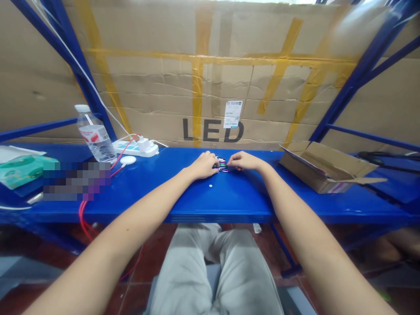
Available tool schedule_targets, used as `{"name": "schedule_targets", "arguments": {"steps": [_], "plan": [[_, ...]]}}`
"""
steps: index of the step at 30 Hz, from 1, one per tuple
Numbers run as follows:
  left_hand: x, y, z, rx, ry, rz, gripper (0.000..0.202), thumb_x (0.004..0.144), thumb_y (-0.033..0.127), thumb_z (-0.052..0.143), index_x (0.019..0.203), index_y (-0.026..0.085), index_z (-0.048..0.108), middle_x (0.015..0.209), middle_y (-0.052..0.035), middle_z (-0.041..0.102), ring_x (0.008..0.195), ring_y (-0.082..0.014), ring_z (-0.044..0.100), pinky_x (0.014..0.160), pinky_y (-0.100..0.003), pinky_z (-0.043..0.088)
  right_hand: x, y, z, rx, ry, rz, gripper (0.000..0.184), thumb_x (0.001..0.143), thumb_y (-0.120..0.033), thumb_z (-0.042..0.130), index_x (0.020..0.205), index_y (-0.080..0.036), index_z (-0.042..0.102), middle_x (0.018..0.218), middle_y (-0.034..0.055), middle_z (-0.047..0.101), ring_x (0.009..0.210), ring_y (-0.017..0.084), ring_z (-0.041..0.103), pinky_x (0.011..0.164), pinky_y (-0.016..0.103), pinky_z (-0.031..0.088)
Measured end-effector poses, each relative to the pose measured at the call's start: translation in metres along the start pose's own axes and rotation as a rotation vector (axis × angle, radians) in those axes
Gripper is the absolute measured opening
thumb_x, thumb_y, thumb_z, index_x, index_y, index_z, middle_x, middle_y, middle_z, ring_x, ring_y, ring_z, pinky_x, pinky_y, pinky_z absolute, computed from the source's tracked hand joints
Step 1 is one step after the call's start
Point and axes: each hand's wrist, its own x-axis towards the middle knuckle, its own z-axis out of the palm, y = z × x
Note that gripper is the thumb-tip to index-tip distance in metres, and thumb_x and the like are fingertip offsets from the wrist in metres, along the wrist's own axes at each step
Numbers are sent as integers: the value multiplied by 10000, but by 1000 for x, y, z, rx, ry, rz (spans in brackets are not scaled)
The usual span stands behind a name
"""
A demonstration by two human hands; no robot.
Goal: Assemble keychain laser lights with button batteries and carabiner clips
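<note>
The left fingers (215,162) and right fingers (232,162) flanked slim pieces (223,165), grip indiscernible, with a capped bottle (95,136), perhaps holding water, to their left and an open cardboard box (303,173) rightward.

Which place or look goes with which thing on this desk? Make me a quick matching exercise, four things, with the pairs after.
Things:
1. small items
2. box
3. bottle
4. power strip

Places or looks:
A. white, with a plug in it
B. between the left hand and the right hand
C. brown, open, to the right of the right hand
D. clear, with a cap

Pairs: 1-B, 2-C, 3-D, 4-A
</note>
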Motion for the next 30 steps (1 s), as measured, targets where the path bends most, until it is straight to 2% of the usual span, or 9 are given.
{"name": "schedule_targets", "arguments": {"steps": [2,4,10,14,17,20,22,26,30], "plan": [[0,-1,1,-45,-23,1,163,863,313,621,944,210,716,1011,-91,659,1011,-274,515,873,-383,415,0,-5,2,-2,-113,-7,244,726,-375,681,800,-146,715,617,-1,600,560,119,500,554,247,402],[0,-1,1,-79,-38,4,135,862,282,608,918,214,711,986,-82,675,1002,-267,523,865,-373,417,0,-8,4,-25,-168,-29,274,694,-398,708,816,-155,735,650,-7,619,571,113,488,563,248,392],[0,2,-5,-130,-84,5,145,852,310,639,921,220,730,970,-63,725,1019,-269,555,853,-348,415,2,-11,6,-128,-200,-64,364,643,-442,739,883,-169,745,627,-37,591,582,109,449,574,248,338],[0,0,-8,-239,-140,8,130,823,312,683,870,199,725,918,-43,734,922,-227,612,781,-306,418,3,-15,9,-186,-202,-54,306,630,-416,735,796,-161,705,641,-34,589,611,119,459,582,253,330],[-2,-2,-6,-329,-86,43,101,833,263,648,869,176,685,893,-39,711,821,-188,617,715,-283,417,3,-15,10,-176,-193,-62,219,651,-363,701,697,-161,628,596,-48,530,580,108,431,565,253,316],[-4,-2,-4,-419,-22,40,99,870,249,591,899,170,642,875,-36,689,779,-172,608,693,-275,423,3,-15,11,-81,-162,-154,187,693,-314,661,653,-168,553,585,-54,495,558,91,419,550,238,320],[-4,-3,-2,-461,14,11,113,895,261,564,927,167,619,883,-41,684,789,-175,610,704,-279,435,1,-16,11,19,-140,-188,183,725,-299,657,680,-170,535,617,-36,546,563,93,468,544,227,357],[-2,-5,1,-490,85,-40,130,936,235,497,1007,169,584,954,-52,685,862,-181,620,775,-294,454,-1,-22,14,212,-107,-113,181,804,-286,651,819,-184,503,685,26,663,574,131,599,524,233,452],[0,-8,5,-489,67,-118,128,928,183,466,1001,169,570,943,-49,678,849,-178,606,772,-291,448,0,-23,16,184,-73,-113,137,839,-243,645,901,-174,545,608,-4,625,519,124,584,497,226,464]]}}
